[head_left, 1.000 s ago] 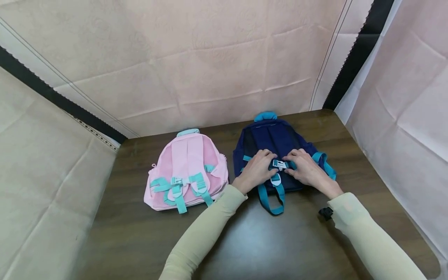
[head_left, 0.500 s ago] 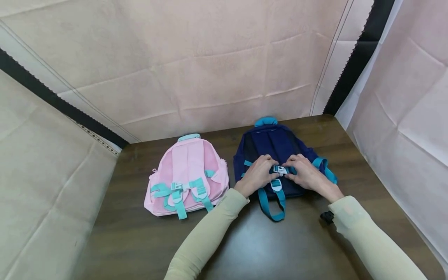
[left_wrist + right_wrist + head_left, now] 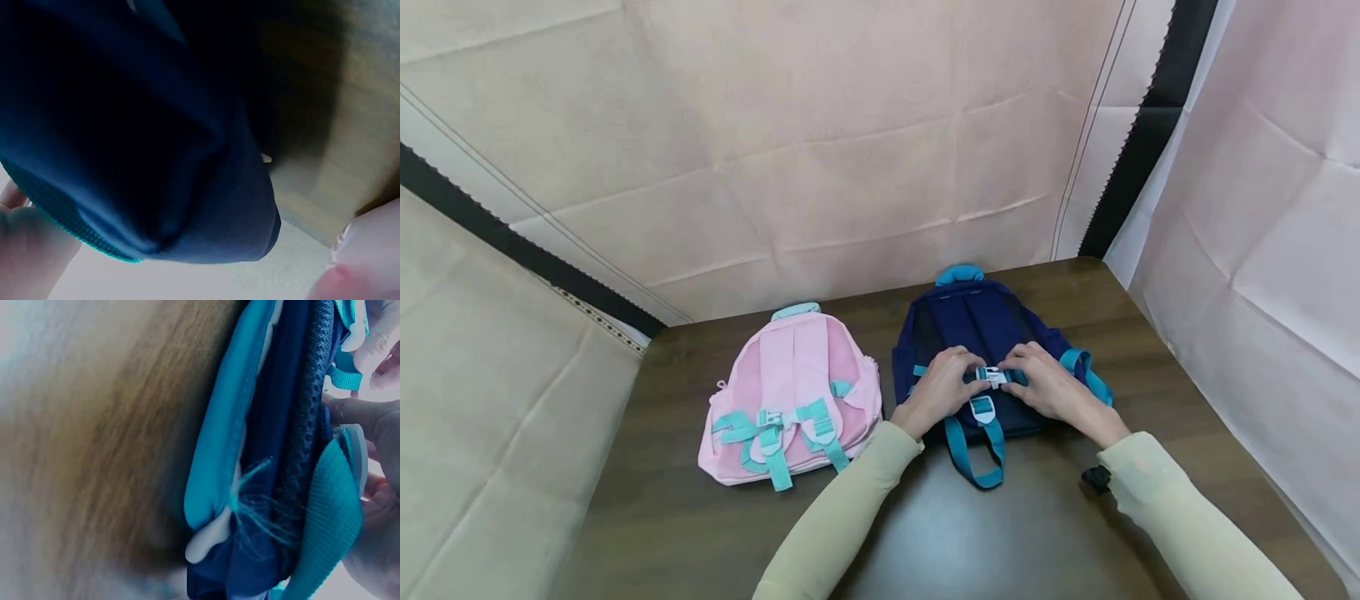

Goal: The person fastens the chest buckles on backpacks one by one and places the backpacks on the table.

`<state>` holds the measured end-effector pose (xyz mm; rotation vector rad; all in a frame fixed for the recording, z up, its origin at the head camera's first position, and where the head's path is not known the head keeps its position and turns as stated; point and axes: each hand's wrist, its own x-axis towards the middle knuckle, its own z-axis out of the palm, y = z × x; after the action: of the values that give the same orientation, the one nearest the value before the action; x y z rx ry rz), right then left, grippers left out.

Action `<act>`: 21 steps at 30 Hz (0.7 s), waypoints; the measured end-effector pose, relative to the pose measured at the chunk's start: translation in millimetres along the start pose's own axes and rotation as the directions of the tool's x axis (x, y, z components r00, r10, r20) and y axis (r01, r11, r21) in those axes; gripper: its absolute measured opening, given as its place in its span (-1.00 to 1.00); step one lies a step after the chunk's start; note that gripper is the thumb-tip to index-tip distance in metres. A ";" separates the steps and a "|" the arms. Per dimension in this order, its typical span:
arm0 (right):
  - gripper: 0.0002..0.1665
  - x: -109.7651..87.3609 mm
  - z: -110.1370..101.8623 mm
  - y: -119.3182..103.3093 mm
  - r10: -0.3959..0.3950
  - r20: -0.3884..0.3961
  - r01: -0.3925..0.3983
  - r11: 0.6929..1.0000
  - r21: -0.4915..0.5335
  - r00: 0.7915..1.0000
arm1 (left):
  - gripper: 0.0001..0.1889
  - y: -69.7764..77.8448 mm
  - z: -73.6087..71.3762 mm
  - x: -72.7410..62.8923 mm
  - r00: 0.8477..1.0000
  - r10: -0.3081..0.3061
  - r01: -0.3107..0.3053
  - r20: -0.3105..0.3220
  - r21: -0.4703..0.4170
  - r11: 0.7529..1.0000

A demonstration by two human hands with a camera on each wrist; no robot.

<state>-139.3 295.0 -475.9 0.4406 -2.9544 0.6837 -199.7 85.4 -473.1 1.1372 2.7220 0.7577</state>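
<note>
A navy backpack (image 3: 977,312) lies strap side up on the wooden table, its teal top handle (image 3: 960,274) at the far end. Across its middle sits a pale side-release buckle (image 3: 992,377) on a teal strap. My left hand (image 3: 942,385) pinches the buckle's left end; my right hand (image 3: 1043,382) pinches the strap at its right end. Just below hangs a teal webbing loop (image 3: 977,479). In the left wrist view the bag's dark side (image 3: 206,206) hides most of my hand. The right wrist view has my fingers (image 3: 375,419) beside the teal webbing (image 3: 331,512).
To the left lies a pink backpack (image 3: 797,358) with mint straps, its own buckle (image 3: 769,418) near the lower middle. My left sleeve (image 3: 850,500) passes close to its lower right corner. Pale fabric (image 3: 850,150) hangs behind the wooden table (image 3: 955,542).
The head view has tilted, so the bags and hands appear slightly lower. Both hands stay at the buckle with only small finger shifts.
</note>
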 end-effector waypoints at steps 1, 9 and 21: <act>-0.68 -1.0 1.1 -0.3 -0.003 -0.004 0.003 1.000 0.001 1.000 | -0.68 -0.6 0.5 -1.7 1.000 -0.002 0.002 -0.005 -0.007 1.000; -0.69 -3.7 -2.3 0.7 0.007 -0.035 -0.006 1.000 0.026 0.999 | -0.70 -4.9 1.4 -3.6 0.999 -0.008 0.005 -0.038 -0.075 0.997; -0.66 -3.4 -9.4 7.3 0.000 -0.064 0.005 0.998 0.067 0.998 | -0.71 -10.9 2.7 1.5 0.999 -0.008 0.002 -0.049 -0.130 0.991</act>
<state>-138.0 306.2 -471.0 0.4190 -2.8773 0.7831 -207.0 81.0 -480.5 1.0978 2.6676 0.9593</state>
